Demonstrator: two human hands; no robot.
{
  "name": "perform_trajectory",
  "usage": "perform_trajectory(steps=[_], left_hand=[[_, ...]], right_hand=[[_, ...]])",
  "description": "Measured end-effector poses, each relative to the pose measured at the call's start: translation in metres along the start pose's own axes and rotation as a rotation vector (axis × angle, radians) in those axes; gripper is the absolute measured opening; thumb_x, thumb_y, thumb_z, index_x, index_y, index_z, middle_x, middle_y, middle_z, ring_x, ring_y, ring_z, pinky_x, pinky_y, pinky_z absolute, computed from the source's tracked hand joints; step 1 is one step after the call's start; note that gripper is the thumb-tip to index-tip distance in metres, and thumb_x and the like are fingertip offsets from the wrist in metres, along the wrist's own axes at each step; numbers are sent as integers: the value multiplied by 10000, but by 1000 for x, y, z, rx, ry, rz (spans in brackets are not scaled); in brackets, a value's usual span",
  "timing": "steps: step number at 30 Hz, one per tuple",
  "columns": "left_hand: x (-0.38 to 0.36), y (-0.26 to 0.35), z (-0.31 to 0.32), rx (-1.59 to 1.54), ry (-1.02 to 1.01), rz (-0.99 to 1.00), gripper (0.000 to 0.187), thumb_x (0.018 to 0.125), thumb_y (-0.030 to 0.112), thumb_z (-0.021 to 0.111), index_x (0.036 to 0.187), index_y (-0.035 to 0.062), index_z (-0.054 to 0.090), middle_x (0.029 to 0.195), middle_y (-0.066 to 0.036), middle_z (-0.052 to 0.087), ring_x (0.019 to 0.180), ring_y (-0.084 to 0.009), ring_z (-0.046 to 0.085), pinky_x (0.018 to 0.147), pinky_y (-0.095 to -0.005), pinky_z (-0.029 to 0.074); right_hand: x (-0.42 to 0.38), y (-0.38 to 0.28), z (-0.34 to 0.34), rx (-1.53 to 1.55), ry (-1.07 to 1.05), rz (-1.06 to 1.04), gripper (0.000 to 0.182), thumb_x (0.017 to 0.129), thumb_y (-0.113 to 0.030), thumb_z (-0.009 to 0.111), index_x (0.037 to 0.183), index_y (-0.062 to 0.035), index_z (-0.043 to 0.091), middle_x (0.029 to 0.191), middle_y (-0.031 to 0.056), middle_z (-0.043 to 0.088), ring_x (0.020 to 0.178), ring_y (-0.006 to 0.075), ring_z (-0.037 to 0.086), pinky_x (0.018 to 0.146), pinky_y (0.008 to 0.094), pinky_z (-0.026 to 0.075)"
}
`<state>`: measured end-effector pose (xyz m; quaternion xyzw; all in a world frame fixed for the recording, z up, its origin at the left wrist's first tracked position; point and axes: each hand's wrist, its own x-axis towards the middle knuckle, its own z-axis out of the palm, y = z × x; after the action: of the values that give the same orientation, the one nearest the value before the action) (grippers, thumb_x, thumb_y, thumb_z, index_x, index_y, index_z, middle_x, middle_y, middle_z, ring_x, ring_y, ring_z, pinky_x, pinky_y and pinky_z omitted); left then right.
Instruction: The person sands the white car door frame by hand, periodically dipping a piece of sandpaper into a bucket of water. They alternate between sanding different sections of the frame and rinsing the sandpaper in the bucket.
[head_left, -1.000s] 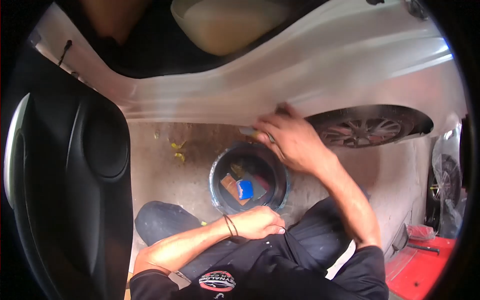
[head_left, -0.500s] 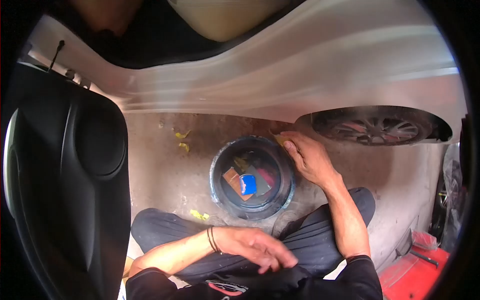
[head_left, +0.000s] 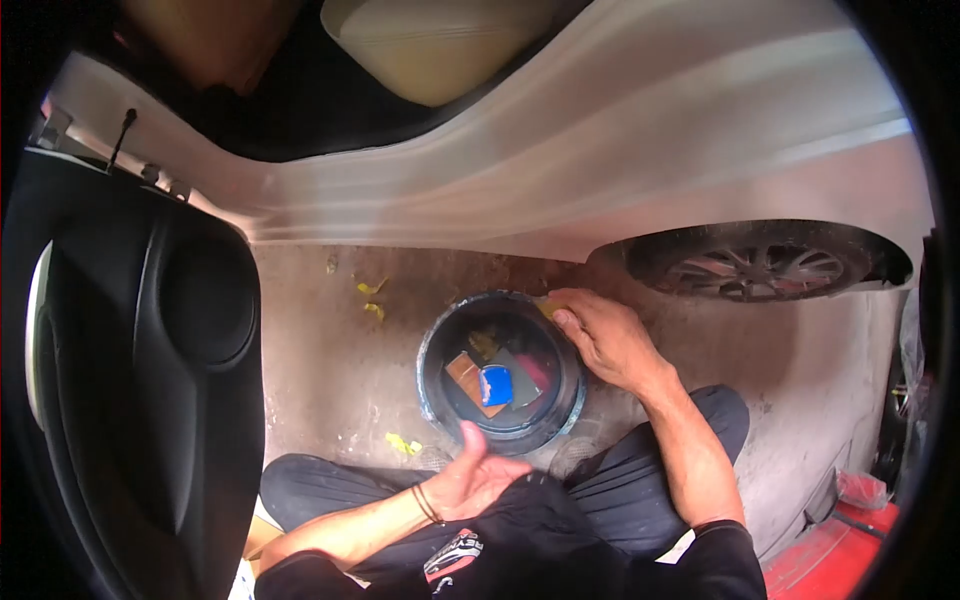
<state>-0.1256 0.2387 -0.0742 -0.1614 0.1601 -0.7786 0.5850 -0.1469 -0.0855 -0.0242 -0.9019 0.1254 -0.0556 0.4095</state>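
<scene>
A dark round bucket [head_left: 428, 385] stands on the floor between my legs. In it lie a blue block [head_left: 497, 386], a brown rectangular piece [head_left: 466, 375], a dark grey sheet [head_left: 524, 390], something pinkish red and a dull yellow scrap [head_left: 482, 346]. At the bucket's upper right rim, my right hand [head_left: 618, 338] has its fingers closed over a small yellowish sheet [head_left: 549, 307], mostly hidden by the fingers. My left hand [head_left: 474, 484] is held above my lap, below the bucket, thumb raised and fingers apart, holding nothing.
A light-coloured car body [head_left: 420, 215] spans the top, with a wheel [head_left: 755, 265] at right. The open car door [head_left: 190, 330] stands close on the left. Yellow scraps [head_left: 372, 287] lie on the floor. A red object [head_left: 835, 550] sits at lower right.
My left hand has turned over and moved left and slightly up, its thumb now raised. My right hand stays by the bucket rim with the yellowish sheet. The view has shifted slightly.
</scene>
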Motion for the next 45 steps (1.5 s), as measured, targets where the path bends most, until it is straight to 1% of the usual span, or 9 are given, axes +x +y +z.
perform_trajectory(steps=[5, 6, 7, 13, 22, 32, 36, 41, 45], left_hand=[[12, -35, 93, 855, 607, 437, 999, 1032, 753, 565, 1546, -101, 493, 1486, -228, 622, 1363, -320, 608, 1186, -466, 462], [22, -22, 110, 501, -7, 439, 729, 1106, 370, 647, 1569, -160, 454, 1712, -245, 435, 1648, -292, 330, 1359, -434, 224], [26, -24, 131, 518, -97, 579, 771, 1076, 342, 689, 1581, -176, 424, 1673, -264, 484, 1608, -325, 405, 1329, -414, 286], [-67, -83, 152, 335, 359, 616, 719, 1041, 331, 722, 1538, -145, 514, 1576, -286, 578, 1504, -356, 524, 1262, -410, 372], [50, -17, 96, 115, -106, 238, 657, 1043, 340, 727, 1475, -134, 583, 1490, -298, 629, 1397, -410, 588, 1198, -457, 436], [-16, -28, 160, 450, -96, 604, 597, 1046, 350, 731, 1404, -121, 659, 1395, -311, 687, 1278, -470, 660, 1127, -509, 508], [-20, -33, 190, 633, -91, 718, 576, 1047, 355, 733, 1376, -116, 689, 1358, -316, 710, 1231, -494, 688, 1098, -529, 536], [13, -34, 185, 666, -267, 742, 554, 1048, 360, 735, 1341, -110, 727, 1310, -323, 738, 1172, -524, 724, 1063, -555, 572], [19, -24, 156, 801, -452, 628, 492, 1053, 327, 735, 1272, -113, 753, 1203, -301, 776, 1053, -487, 764, 954, -539, 619]], right_hand=[[9, 15, 1, -28, 8, -29, 380, 1140, -335, 580, 1318, -33, 727, 1319, 200, 740, 1226, 426, 695, 1015, 494, 571], [8, 15, 5, -18, 10, -45, 380, 1139, -329, 586, 1326, -31, 726, 1313, 204, 742, 1234, 423, 693, 1020, 489, 569], [11, 19, 7, -84, 48, -64, 380, 1138, -324, 588, 1331, -27, 725, 1297, 212, 747, 1222, 424, 700, 1020, 483, 569], [16, 18, 20, -107, -4, -177, 356, 1148, -261, 584, 1371, -23, 727, 1254, 233, 769, 1133, 378, 749, 987, 427, 568], [18, 7, 34, -124, -3, -190, 321, 1085, -349, 643, 1151, -62, 769, 1103, 187, 769, 1020, 437, 734, 871, 531, 596], [-21, 52, 151, -716, -191, -369, 297, 978, -268, 674, 1152, -40, 748, 1290, 145, 725, 1212, 356, 690, 1075, 483, 525], [-42, 58, 178, -602, -883, -4, 774, 1072, -426, 618, 1686, -20, 379, 1731, 245, 398, 1571, 456, 424, 1283, 559, 372], [-18, 22, 166, -674, -1291, 163, 514, 1019, -311, 625, 1449, -36, 685, 1528, 252, 640, 1442, 397, 600, 1250, 518, 421], [-16, 22, 153, -559, -1259, 241, 303, 922, -235, 642, 1050, -46, 840, 1138, 209, 816, 1116, 393, 773, 980, 506, 596]])
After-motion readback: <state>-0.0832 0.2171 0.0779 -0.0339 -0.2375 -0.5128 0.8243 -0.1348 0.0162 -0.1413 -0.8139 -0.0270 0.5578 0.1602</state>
